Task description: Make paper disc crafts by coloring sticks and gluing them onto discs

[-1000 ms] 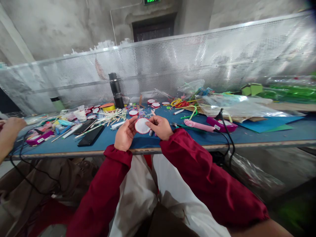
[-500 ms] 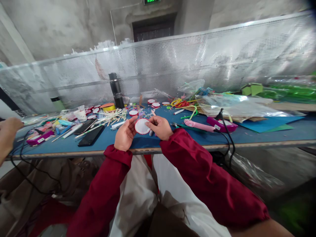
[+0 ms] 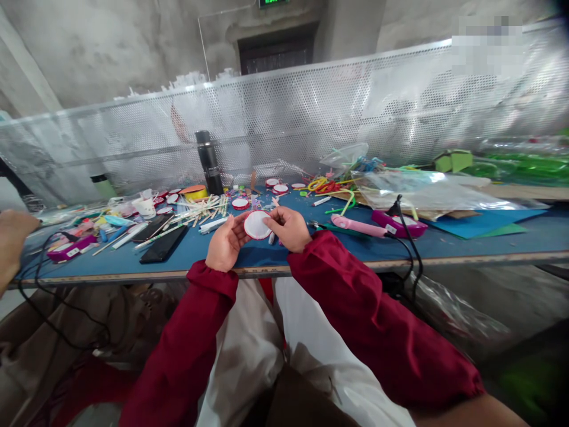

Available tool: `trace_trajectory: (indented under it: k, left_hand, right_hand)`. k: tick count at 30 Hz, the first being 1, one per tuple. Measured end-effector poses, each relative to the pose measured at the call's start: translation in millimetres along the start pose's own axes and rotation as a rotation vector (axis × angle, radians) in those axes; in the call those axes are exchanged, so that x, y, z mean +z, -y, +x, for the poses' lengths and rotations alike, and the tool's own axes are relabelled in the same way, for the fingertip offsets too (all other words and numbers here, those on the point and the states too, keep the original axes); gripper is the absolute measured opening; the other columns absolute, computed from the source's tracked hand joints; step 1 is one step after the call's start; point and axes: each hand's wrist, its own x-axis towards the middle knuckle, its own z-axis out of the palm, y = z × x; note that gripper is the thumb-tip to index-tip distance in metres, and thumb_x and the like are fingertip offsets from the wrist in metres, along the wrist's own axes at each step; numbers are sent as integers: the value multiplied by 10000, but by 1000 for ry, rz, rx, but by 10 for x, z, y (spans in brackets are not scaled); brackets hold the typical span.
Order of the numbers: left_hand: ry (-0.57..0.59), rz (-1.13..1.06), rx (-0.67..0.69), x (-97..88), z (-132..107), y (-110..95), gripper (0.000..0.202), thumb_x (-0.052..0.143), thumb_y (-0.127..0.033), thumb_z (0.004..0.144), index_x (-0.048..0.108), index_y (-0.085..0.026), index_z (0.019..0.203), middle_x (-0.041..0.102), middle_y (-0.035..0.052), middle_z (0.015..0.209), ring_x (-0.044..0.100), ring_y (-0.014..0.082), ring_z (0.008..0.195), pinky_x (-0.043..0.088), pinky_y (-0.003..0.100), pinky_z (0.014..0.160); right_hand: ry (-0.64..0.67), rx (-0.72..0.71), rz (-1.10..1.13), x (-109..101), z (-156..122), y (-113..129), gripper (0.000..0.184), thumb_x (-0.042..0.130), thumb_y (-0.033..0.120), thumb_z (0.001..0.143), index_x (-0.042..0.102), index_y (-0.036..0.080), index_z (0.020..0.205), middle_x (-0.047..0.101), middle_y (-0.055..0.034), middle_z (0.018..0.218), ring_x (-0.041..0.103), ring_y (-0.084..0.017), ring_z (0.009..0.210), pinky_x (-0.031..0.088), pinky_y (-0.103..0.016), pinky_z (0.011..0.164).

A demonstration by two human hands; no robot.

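A round white disc with a red rim is held up between both my hands over the near part of the blue table. My left hand pinches its left edge with thumb and fingers. Curled fingers of my right hand grip the disc's right edge. Both arms wear dark red sleeves. Something small and white pokes out below my right hand; I cannot make it out.
More red-rimmed discs lie further back, with sticks, a black phone, a black bottle, pink glue guns with black cords, and plastic bags. Another person's hand is at far left. A perforated metal screen backs the table.
The disc and both my hands have shifted slightly up and away. The other person's hand at far left has drawn back a little toward the frame edge.
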Motion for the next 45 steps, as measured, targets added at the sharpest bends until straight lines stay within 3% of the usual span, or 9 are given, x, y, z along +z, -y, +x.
trace_trajectory:
  k: [8,14,21,27,36,45]
  left_hand:
    - [-3,-16,5,8,-7,-1,476,513,-506,1009,734,-124,1188,800,137,1136,773,179,885,581,252,719]
    - [-38,30,5,22,3,29,479,500,-485,1021,725,-105,1207,807,145,1097,780,212,911,600,291,754]
    - [-42,27,-5,19,-4,28,493,568,-534,974,728,-107,1161,811,138,1029,778,215,859,594,310,755]
    - [-35,38,-12,12,0,25,531,594,-579,944,720,-121,1180,811,125,996,774,209,846,586,299,737]
    - [-23,22,41,16,-24,18,453,570,-515,972,719,-146,1190,798,115,1100,764,191,919,570,274,771]
    - [-15,31,66,14,-39,6,408,590,-479,952,711,-170,1191,785,74,1049,729,151,769,555,267,709]
  right_hand:
    - [-12,-47,32,-9,3,-13,325,682,506,802,563,216,715,550,22,616,456,-111,521,369,-256,500]
    - [-22,-22,29,-8,-1,-17,382,687,574,796,557,223,720,538,32,597,455,-113,523,355,-250,488]
    - [-19,-32,19,-3,4,-23,325,673,516,798,557,223,719,552,24,607,454,-113,514,363,-255,484]
    - [-17,-18,3,-13,-3,3,366,677,561,793,558,224,714,550,20,605,463,-117,528,361,-254,480]
    - [-10,4,53,-7,-15,-1,377,684,573,799,551,225,743,540,25,607,439,-105,494,342,-247,427]
    - [-7,-19,33,-10,-18,19,362,689,554,803,553,226,730,543,28,618,450,-110,509,356,-261,471]
